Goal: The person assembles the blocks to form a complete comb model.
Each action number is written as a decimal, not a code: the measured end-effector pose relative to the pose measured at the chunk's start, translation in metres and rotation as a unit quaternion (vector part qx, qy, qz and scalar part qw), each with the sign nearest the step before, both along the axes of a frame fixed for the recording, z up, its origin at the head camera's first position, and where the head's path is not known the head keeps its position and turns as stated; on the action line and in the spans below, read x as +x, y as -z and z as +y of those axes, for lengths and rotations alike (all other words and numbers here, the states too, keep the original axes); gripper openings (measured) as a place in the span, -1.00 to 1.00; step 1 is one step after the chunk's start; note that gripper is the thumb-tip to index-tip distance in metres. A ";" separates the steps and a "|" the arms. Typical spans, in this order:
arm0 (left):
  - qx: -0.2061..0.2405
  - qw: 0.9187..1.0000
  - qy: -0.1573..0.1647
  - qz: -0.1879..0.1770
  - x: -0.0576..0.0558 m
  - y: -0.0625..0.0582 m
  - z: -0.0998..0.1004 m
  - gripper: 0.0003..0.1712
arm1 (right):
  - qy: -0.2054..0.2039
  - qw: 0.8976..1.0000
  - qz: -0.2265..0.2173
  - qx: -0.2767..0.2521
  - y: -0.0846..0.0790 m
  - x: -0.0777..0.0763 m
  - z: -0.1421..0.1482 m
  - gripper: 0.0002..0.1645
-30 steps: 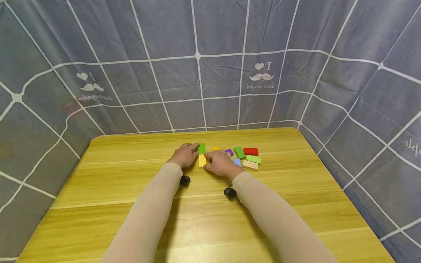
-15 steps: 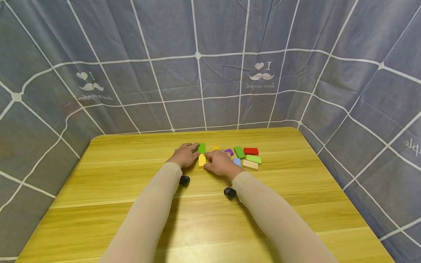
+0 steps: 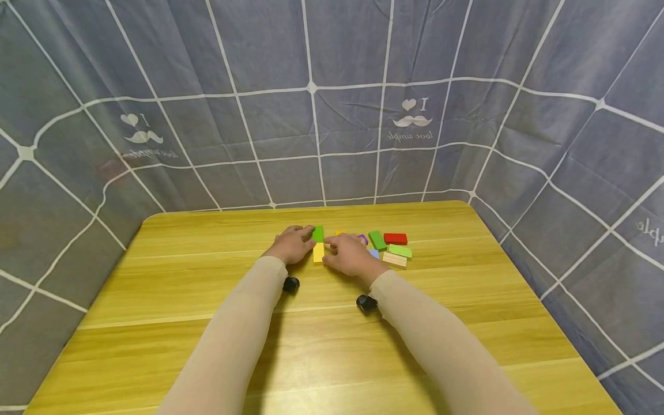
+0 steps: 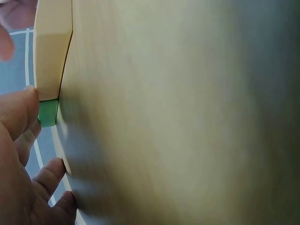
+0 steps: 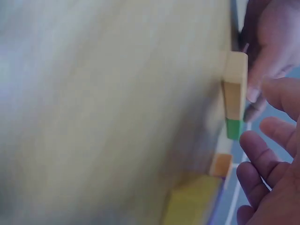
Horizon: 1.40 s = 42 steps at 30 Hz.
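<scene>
Yellow block (image 3: 319, 253), green block (image 3: 318, 233), two hands (image 3: 291, 245) beside.

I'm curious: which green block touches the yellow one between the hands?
The green block beside the left hand, end-on against the yellow block; the slanted green block and light-green block lie right of the right hand.

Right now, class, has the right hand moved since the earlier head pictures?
Yes, slightly: judged against the blue block, the right hand has shifted right, covering more of that block's left side.
</scene>
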State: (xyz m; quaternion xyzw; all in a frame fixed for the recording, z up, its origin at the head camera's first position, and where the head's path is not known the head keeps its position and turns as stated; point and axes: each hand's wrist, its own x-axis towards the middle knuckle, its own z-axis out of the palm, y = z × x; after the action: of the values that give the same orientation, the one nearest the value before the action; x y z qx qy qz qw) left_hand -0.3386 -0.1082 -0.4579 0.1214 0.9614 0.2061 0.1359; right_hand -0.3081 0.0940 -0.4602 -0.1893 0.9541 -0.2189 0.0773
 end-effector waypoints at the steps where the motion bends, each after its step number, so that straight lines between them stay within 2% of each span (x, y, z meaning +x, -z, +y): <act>1: -0.001 1.000 0.000 -0.002 0.000 0.000 0.000 -0.31 | 0.001 1.000 0.000 -0.003 -0.003 0.001 0.003 -0.33; 5: 0.002 1.000 -0.003 -0.007 0.000 0.000 0.001 -0.30 | 0.004 1.000 -0.006 -0.010 -0.013 0.003 0.019 -0.32; 11: 0.010 1.000 -0.003 -0.008 0.001 0.000 0.001 -0.30 | 0.016 1.000 0.005 -0.009 -0.018 0.005 0.052 -0.34; 18: 0.022 1.000 -0.008 -0.008 0.001 0.003 -0.001 -0.30 | 0.016 1.000 -0.020 0.004 -0.020 0.013 0.078 -0.38; 23: 0.024 1.000 -0.010 -0.005 0.002 0.003 -0.003 -0.31 | -0.007 1.000 -0.030 0.005 -0.016 0.018 0.088 -0.37; 27: 0.026 1.000 -0.010 -0.003 0.001 0.003 -0.003 -0.31 | -0.015 1.000 -0.018 0.017 -0.014 0.022 0.092 -0.34; 36: 0.071 0.997 -0.001 -0.003 0.005 0.008 -0.011 -0.21 | -0.011 0.999 -0.014 0.046 -0.008 0.024 0.103 -0.23; 39: 0.086 0.996 0.015 -0.018 0.009 0.007 -0.012 -0.18 | -0.012 0.998 -0.014 0.055 -0.007 0.026 0.106 -0.23; 42: 0.082 0.995 0.036 -0.033 0.012 0.008 -0.011 -0.17 | -0.011 0.998 -0.015 0.058 -0.006 0.027 0.109 -0.23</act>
State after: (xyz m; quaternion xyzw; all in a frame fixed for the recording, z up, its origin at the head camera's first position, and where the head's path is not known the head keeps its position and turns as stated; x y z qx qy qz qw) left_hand -0.3267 -0.1192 -0.4663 0.1592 0.9314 0.2830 0.1647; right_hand -0.2811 0.2029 -0.4540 -0.1913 0.9618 -0.1654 0.1046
